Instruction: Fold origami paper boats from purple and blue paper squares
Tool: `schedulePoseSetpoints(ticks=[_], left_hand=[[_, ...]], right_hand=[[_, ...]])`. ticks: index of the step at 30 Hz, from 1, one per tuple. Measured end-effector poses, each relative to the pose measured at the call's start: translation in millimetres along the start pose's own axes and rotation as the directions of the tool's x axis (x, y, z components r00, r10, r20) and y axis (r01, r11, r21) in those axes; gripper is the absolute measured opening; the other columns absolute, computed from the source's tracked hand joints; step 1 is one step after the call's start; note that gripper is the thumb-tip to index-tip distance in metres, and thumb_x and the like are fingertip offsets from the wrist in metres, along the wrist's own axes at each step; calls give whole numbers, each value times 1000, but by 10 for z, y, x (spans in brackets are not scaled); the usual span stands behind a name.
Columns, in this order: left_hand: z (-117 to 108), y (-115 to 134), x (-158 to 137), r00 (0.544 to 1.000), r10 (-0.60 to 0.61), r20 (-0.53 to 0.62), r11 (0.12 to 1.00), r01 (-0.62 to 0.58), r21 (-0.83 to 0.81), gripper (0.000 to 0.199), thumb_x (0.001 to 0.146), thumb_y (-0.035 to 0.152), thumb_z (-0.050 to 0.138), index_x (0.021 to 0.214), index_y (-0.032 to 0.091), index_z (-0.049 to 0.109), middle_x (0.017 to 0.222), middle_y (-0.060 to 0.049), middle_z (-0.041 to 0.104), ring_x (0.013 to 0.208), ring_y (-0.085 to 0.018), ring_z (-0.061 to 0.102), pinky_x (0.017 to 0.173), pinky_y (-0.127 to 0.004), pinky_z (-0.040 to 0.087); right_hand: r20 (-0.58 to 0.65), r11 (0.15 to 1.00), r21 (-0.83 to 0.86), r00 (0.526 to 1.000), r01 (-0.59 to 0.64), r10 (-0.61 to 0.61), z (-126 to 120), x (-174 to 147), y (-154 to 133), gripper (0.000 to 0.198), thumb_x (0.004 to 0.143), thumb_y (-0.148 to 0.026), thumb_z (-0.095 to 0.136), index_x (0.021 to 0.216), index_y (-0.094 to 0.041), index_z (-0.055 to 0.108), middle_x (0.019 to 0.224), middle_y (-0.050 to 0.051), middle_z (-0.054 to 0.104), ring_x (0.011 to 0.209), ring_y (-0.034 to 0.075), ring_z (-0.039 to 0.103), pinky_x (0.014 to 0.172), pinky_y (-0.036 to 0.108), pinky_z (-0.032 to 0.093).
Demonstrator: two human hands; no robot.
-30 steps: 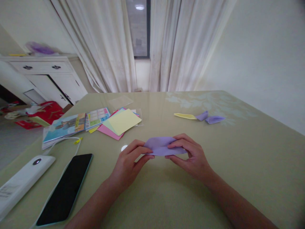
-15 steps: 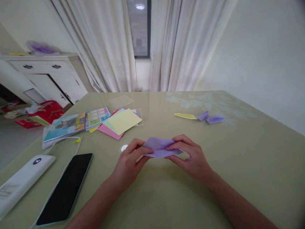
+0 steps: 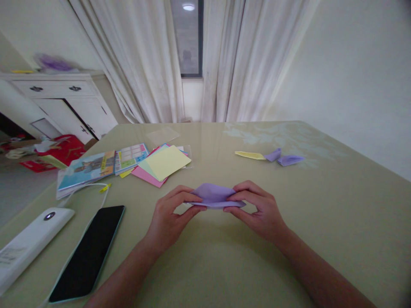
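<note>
Purple paper (image 3: 214,193) is extending between left grip (image 3: 168,218) and right grip (image 3: 263,211) — both are clamping its opposite ends

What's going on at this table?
A person is holding a piece of purple paper by its two ends, pinched between fingers and thumb of the left hand and the right hand. The paper is bent lengthwise, not flat. Farther back on the right lie a folded yellow piece and two folded purple pieces. Loose colored sheets are fanned out to the left, and a dark-screened phone lies near the left forearm.
</note>
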State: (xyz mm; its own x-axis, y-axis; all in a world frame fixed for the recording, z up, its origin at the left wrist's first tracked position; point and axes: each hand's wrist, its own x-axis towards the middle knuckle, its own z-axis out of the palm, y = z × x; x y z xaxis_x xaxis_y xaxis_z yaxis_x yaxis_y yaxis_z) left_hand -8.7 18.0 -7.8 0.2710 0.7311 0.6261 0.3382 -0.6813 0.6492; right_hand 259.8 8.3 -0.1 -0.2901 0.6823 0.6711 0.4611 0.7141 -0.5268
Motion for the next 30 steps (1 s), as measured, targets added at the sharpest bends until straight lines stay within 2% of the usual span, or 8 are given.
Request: schedulePoseSetpoints(ticks=[4, 7, 12, 15, 18, 21, 25, 30], left_hand=[[-22, -7, 14, 999, -3, 33, 1000, 3, 18, 3, 96, 23, 80, 95, 21, 81, 91, -3, 75, 81, -14, 72, 72, -21, 57], [-30, 10, 16, 999, -26, 42, 1000, 26, 3, 6, 97, 23, 79, 91, 19, 79, 88, -3, 73, 79, -14, 70, 69, -22, 55], [-33, -3, 15, 997, -19, 76, 995, 26, -95, 8, 95, 26, 82, 102, 22, 82, 98, -6, 74, 86, -16, 74, 71, -23, 60], [-47, -33, 6, 994, 78, 70, 997, -79, 8, 6, 98, 26, 78, 100, 21, 80, 97, -5, 74, 85, -16, 74, 75, -24, 60], [-74, -42, -5, 978, 146, 148, 975, -167, 147, 11, 105, 25, 68, 102, 20, 77, 100, -5, 73, 86, -15, 73, 78, -24, 58], [-92, -31, -16, 962, 133, 240, 955, -189, 230, 17, 110, 26, 58, 105, 20, 73, 101, -5, 71, 87, -15, 71, 79, -25, 56], [-74, -35, -36, 939, 118, 323, 938, -212, 274, 17, 109, 32, 60, 116, 21, 71, 106, -4, 68, 91, -17, 69, 81, -26, 55], [-38, -58, -33, 931, 114, 346, 898, -246, 364, 24, 111, 36, 54, 100, 20, 69, 99, -2, 65, 83, -17, 65, 76, -27, 51]], right_hand=[[-4, 1000, 4, 1000, 20, -20, -7, 0, -8, 10, 96, -29, 83, 98, -20, 83, 97, 7, 74, 81, 17, 74, 74, 26, 62], [11, 1000, 10, 1000, 23, -23, -12, 7, -16, 9, 98, -29, 80, 99, -20, 82, 97, 7, 74, 82, 17, 74, 75, 27, 62], [71, 1000, 26, 997, 9, -11, -27, 18, -25, 14, 98, -34, 80, 100, -21, 82, 100, 8, 73, 85, 18, 75, 76, 28, 62], [84, 1000, 17, 996, 25, -27, -21, 10, -23, 13, 101, -33, 76, 98, -21, 80, 98, 7, 73, 84, 18, 74, 75, 27, 61], [105, 998, -9, 993, 59, -58, -3, -6, -19, 13, 105, -31, 71, 102, -21, 80, 97, 8, 73, 83, 18, 73, 74, 28, 61], [120, 996, -29, 990, 78, -74, 7, -18, -14, 16, 107, -30, 67, 105, -21, 80, 97, 8, 74, 84, 18, 74, 75, 29, 62], [114, 996, -40, 990, 83, -78, 1, -17, -1, 15, 107, -30, 67, 108, -21, 79, 100, 9, 74, 87, 19, 74, 78, 29, 62], [124, 993, -52, 988, 102, -95, 9, -21, 11, 18, 109, -31, 64, 111, -22, 79, 101, 8, 74, 86, 18, 74, 79, 29, 63]])
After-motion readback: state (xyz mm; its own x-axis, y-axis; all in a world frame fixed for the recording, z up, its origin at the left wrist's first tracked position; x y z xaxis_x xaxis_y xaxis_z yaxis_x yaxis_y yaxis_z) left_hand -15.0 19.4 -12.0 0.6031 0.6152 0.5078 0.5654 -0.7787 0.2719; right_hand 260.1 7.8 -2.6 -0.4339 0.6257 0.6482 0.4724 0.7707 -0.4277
